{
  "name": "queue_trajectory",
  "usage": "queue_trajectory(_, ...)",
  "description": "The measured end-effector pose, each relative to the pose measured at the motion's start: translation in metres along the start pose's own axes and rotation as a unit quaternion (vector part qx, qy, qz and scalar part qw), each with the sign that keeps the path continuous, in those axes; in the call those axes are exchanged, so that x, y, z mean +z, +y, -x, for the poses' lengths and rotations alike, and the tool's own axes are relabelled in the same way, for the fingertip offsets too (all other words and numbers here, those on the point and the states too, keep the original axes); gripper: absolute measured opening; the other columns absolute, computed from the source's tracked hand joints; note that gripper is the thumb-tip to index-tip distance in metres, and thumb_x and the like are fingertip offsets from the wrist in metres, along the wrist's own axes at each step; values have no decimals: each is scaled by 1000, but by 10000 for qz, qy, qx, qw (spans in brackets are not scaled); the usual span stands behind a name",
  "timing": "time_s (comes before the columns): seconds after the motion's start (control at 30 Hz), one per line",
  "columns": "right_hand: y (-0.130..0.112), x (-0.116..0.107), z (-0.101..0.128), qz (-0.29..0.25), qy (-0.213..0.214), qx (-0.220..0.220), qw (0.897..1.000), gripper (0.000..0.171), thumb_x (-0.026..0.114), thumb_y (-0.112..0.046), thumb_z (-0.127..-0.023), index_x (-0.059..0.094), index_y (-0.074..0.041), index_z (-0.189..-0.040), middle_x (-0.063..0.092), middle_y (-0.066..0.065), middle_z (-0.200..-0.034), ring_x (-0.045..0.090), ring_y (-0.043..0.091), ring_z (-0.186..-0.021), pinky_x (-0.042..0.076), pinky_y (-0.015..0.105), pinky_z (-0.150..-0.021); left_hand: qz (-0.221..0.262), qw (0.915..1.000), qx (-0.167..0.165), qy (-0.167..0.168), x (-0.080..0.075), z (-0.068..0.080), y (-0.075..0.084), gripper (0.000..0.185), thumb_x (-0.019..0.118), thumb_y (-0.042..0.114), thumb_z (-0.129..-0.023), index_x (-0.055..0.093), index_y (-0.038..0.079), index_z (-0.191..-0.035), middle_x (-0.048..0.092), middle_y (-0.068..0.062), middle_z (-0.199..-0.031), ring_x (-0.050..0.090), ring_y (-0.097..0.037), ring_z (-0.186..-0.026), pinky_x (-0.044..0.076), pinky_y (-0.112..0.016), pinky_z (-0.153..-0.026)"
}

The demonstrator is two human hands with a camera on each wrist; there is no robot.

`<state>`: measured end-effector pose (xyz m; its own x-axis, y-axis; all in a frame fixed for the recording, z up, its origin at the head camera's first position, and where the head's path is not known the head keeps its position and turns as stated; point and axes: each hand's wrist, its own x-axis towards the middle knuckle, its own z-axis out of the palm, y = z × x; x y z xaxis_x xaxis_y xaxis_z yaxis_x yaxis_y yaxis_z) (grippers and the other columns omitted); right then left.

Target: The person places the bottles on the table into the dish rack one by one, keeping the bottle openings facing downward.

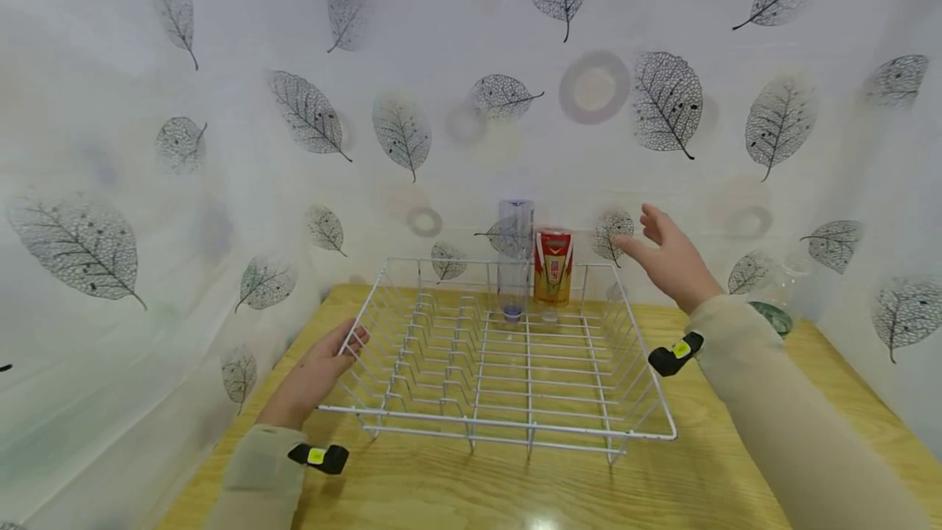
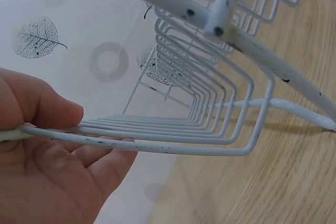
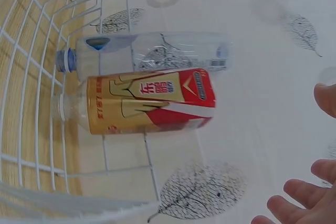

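Observation:
A white wire dish rack (image 1: 471, 420) stands on the wooden table. My left hand (image 1: 316, 370) grips its left side, thumb above the wire and fingers beneath, as the left wrist view shows. Two plastic bottles stand upside down toward the rack's back: a clear bottle (image 1: 517, 227) with a blue cap (image 3: 66, 60), and beside it a bottle with a red and yellow label (image 1: 553, 268). My right hand (image 1: 673, 260) is raised in the air to the right of the labelled bottle, thumb and fingers spread and holding nothing.
A clear object with a green base (image 1: 771, 318) stands behind my right forearm, partly hidden. The pale leaf-printed sheet (image 1: 456, 39) hangs behind the table (image 1: 412, 489) and along both its sides.

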<state>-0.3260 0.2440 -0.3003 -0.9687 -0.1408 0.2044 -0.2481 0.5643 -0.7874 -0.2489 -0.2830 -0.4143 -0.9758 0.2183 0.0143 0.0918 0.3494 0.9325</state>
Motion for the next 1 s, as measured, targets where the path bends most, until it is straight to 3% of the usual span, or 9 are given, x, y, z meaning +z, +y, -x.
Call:
queue_trajectory(0.37, 14, -34, 54, 385, 522, -377, 9972, 92, 60, -48, -100, -1, -23, -165, 5, 14, -168, 11, 46, -150, 19, 70, -113, 23, 10000, 38, 3, -1, 3, 1, 64, 37, 1, -106, 6, 1, -162, 29, -27, -159, 30, -41, -146, 25, -57, -117)
queue_trajectory(0.5, 23, -43, 72, 574, 938, -392, 9932, 90, 61, -44, -101, 1, -23, -165, 7, 15, -168, 16, 54, -146, 21, 74, -108, 99, 9999, 0, -26, -1, 2, 1, 64, 37, 1, -106, 5, 1, -162, 26, -27, -160, 28, -41, -147, 24, -56, -118)
queue_trajectory(0.6, 32, -49, 85, 558, 1419, -290, 9879, 86, 60, -41, -101, 4, -28, -165, 8, 13, -168, 17, 54, -146, 21, 74, -108, 123, 9999, -30, -11, 0, 2, 1, 64, 36, 0, -106, 5, 1, -162, 26, -27, -160, 28, -41, -147, 24, -55, -118)
queue_trajectory(0.77, 54, -59, 103, 524, 2258, 6, 9728, 84, 60, -38, -101, 3, -36, -163, 8, 9, -169, 13, 42, -151, 17, 64, -116, 123, 9999, -60, 25, 2, 1, 1, 63, 35, 0, -106, 6, 0, -162, 27, -27, -160, 29, -40, -146, 24, -54, -118)
queue_trajectory(0.9, 78, -65, 112, 570, 2615, 354, 9629, 86, 59, -37, -101, 0, -28, -164, 6, 13, -168, 10, 40, -152, 14, 60, -118, 101, 9999, -60, 56, 3, 1, 1, 63, 35, 0, -106, 7, 0, -162, 27, -27, -160, 29, -41, -146, 25, -54, -118)
queue_trajectory(1.0, 100, -67, 114, 540, 2613, 581, 9620, 89, 59, -37, -101, -3, -21, -164, 4, 16, -168, 7, 39, -152, 12, 60, -119, 83, 9999, -69, 57, 2, 1, 2, 63, 35, 0, -106, 6, 1, -162, 27, -27, -160, 29, -40, -146, 25, -54, -118)
